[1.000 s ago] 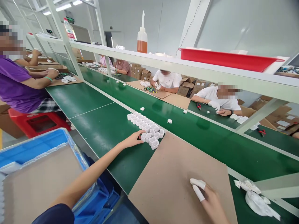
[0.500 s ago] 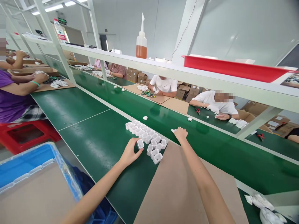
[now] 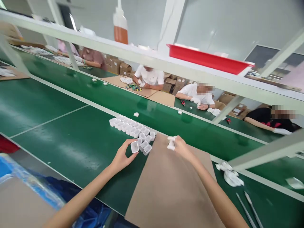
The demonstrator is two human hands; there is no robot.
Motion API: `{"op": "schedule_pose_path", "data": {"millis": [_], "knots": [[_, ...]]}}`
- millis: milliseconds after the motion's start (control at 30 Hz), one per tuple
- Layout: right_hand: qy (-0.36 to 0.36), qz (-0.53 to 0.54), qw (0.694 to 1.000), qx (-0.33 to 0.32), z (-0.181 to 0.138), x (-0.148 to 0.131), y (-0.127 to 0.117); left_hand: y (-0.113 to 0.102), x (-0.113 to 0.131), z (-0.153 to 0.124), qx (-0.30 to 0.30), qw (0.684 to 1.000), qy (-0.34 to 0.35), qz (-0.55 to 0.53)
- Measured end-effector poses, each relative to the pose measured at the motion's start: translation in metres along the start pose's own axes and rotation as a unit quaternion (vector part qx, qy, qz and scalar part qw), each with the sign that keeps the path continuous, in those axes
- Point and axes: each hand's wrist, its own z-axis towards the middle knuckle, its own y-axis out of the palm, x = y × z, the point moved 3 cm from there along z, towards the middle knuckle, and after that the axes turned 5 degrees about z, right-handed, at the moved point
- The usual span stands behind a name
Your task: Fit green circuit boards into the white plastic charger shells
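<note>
My left hand [image 3: 122,156] grips a small white plastic cup [image 3: 135,147] between thumb and fingers, its opening turned toward me. Close beside it on the green table stand rows of similar white cups [image 3: 129,126], with a looser cluster [image 3: 144,146] at the near right end. Over the far part of a brown cardboard sheet [image 3: 175,186], my right hand [image 3: 181,147] has its fingers bent together. White material shows at its fingertips; whether this is finger covers or a held piece is unclear.
A green belt [image 3: 156,115] beyond the cups carries small white pieces [image 3: 136,114]. Overhead, a shelf [image 3: 142,52] holds a red tray [image 3: 204,60] and a squeeze bottle [image 3: 120,28]. Two metal tools [image 3: 253,209] and crumpled white material [image 3: 230,174] lie right. Several co-workers sit opposite.
My view has turned to the right. My right hand has drawn back from the belt's edge to above the cardboard. My left hand still holds the cup, now beside the loose cluster.
</note>
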Motion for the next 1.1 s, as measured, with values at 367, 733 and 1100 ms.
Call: {"op": "schedule_pose_path", "data": {"millis": [367,733,1100], "knots": [[-0.076,-0.033,0.996,-0.031,-0.154,-0.042,0.044,0.098,0.102,0.028,-0.262,0.948,0.097,-0.150],[-0.042,0.143,0.989,0.004,-0.143,-0.049,0.022,0.094,0.086,0.014,-0.226,0.960,0.051,-0.157],[-0.070,0.487,0.829,0.266,-0.160,-0.051,0.019,0.096,0.109,-0.010,-0.298,0.928,0.078,-0.212]]}}
